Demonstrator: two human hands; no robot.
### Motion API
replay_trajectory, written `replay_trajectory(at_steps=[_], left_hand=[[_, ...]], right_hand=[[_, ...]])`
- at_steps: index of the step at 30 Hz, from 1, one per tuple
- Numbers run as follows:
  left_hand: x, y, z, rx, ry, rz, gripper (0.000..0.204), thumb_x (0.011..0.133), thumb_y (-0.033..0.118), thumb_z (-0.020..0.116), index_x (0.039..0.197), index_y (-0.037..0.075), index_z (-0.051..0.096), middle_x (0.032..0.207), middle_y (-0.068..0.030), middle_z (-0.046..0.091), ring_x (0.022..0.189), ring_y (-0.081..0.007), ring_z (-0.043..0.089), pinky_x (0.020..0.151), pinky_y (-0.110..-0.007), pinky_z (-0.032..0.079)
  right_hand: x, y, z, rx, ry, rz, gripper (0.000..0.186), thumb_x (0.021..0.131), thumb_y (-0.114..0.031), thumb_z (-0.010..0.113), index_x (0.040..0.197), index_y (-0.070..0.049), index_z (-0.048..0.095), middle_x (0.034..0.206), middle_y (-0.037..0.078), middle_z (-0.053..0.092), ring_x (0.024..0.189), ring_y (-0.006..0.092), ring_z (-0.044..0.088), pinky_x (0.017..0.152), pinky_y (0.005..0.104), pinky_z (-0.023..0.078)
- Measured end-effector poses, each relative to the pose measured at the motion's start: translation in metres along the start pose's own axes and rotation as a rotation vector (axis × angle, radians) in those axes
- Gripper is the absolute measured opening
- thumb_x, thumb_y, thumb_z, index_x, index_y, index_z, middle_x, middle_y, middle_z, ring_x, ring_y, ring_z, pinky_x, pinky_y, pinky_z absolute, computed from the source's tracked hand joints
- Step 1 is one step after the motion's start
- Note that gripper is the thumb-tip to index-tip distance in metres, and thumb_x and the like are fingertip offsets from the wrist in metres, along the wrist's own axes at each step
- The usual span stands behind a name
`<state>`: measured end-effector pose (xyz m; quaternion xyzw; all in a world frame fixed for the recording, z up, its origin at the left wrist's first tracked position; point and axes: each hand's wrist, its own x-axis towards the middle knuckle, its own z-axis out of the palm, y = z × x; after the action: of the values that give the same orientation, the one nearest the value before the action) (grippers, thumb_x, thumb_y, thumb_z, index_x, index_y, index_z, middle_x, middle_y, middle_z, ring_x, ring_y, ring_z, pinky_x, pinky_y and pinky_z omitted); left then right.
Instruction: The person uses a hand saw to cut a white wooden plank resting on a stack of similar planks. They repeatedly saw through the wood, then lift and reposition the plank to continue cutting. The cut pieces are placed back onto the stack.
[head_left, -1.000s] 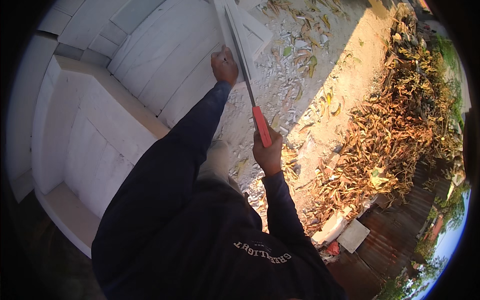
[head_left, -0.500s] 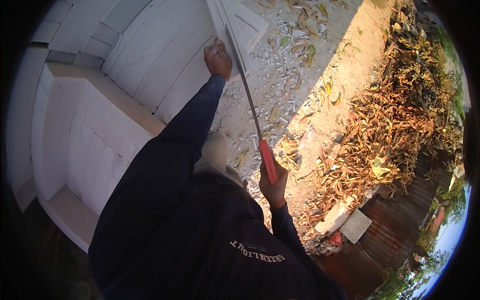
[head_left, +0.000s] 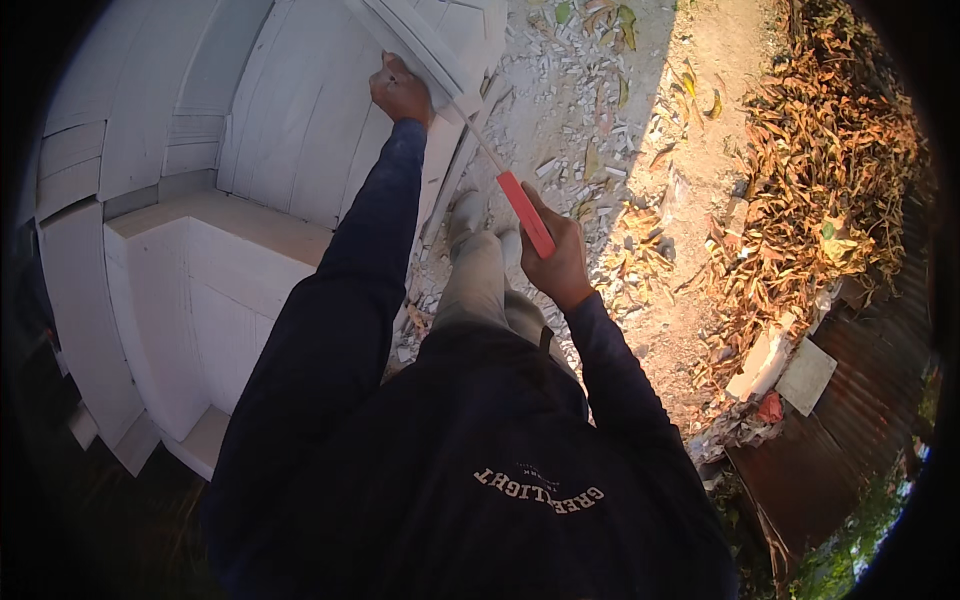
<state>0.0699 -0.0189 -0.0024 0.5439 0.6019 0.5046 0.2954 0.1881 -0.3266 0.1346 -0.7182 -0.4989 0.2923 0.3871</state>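
Note:
My right hand (head_left: pixel 555 250) is closed round the red handle (head_left: pixel 524 210) of a long, thin saw, whose blade (head_left: pixel 480 135) runs up and left to a narrow white strip (head_left: pixel 425 60). Just left of that strip, my left hand (head_left: pixel 400 88) is closed on its edge with bent fingers; its fingertips are partly hidden. The strip lies over pale panels (head_left: pixel 280 110) made of long white pieces.
A stepped white block (head_left: pixel 200 280) stands at left. My legs (head_left: pixel 465 290) are below the hands on ground (head_left: pixel 580 120) strewn with white chips and leaves. At right are a pile of dry leaves (head_left: pixel 820 170), a pale slab (head_left: pixel 806 375) and rusty corrugated sheeting (head_left: pixel 850 450).
The view has shifted, showing more of my legs. My left hand appears higher and further left. The saw's handle moved back half a second ago and is now forward again, with less blade showing.

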Motion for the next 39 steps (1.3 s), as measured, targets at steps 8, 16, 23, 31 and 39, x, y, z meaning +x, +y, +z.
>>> replay_trajectory(at_steps=[8, 16, 23, 31, 39], left_hand=[[0.003, -0.011, -0.005, -0.222, 0.075, -0.099, 0.056, 0.108, 0.032, 0.047, 0.084, -0.016, 0.066, 0.084, -0.0250, 0.066, 0.079, -0.0324, 0.063, 0.075, -0.042, 0.049], [-0.004, 0.030, -0.014, -0.386, 0.036, -0.227, 0.053, 0.109, 0.031, 0.046, 0.095, -0.012, 0.072, 0.089, -0.0167, 0.074, 0.078, -0.0231, 0.067, 0.075, -0.038, 0.053], [0.002, 0.023, -0.012, -0.296, -0.033, -0.153, 0.054, 0.109, 0.032, 0.046, 0.099, -0.014, 0.072, 0.094, -0.0188, 0.075, 0.081, -0.0250, 0.069, 0.076, -0.038, 0.054], [0.000, 0.015, -0.013, -0.281, -0.017, -0.221, 0.048, 0.108, 0.031, 0.050, 0.119, -0.012, 0.070, 0.107, -0.0150, 0.075, 0.092, -0.0237, 0.071, 0.080, -0.036, 0.058], [-0.004, 0.029, -0.009, -0.380, 0.039, -0.233, 0.053, 0.108, 0.032, 0.047, 0.102, -0.014, 0.071, 0.094, -0.0166, 0.074, 0.083, -0.0242, 0.067, 0.076, -0.037, 0.053]], right_hand=[[-0.073, -0.006, -0.040, -0.011, -0.099, 0.146, 0.072, 0.078, -0.001, 0.060, 0.149, -0.013, 0.052, 0.107, 0.021, 0.072, 0.081, 0.0453, 0.069, 0.069, 0.0497, 0.057], [-0.061, -0.004, -0.040, 0.009, -0.122, 0.164, 0.072, 0.077, -0.001, 0.059, 0.147, -0.012, 0.053, 0.122, 0.017, 0.070, 0.082, 0.0445, 0.069, 0.072, 0.0519, 0.056], [-0.013, 0.002, -0.006, -0.231, -0.165, 0.139, 0.075, 0.077, 0.001, 0.059, 0.150, -0.011, 0.049, 0.129, 0.018, 0.068, 0.086, 0.0424, 0.071, 0.075, 0.0505, 0.057], [-0.045, 0.005, -0.030, -0.037, -0.076, 0.172, 0.065, 0.080, 0.000, 0.060, 0.143, -0.014, 0.059, 0.121, 0.019, 0.071, 0.081, 0.0428, 0.071, 0.071, 0.0471, 0.057], [-0.085, 0.024, -0.034, -0.014, -0.011, 0.124, 0.067, 0.076, -0.002, 0.062, 0.142, -0.011, 0.061, 0.097, 0.023, 0.072, 0.074, 0.0435, 0.068, 0.070, 0.0502, 0.056]])
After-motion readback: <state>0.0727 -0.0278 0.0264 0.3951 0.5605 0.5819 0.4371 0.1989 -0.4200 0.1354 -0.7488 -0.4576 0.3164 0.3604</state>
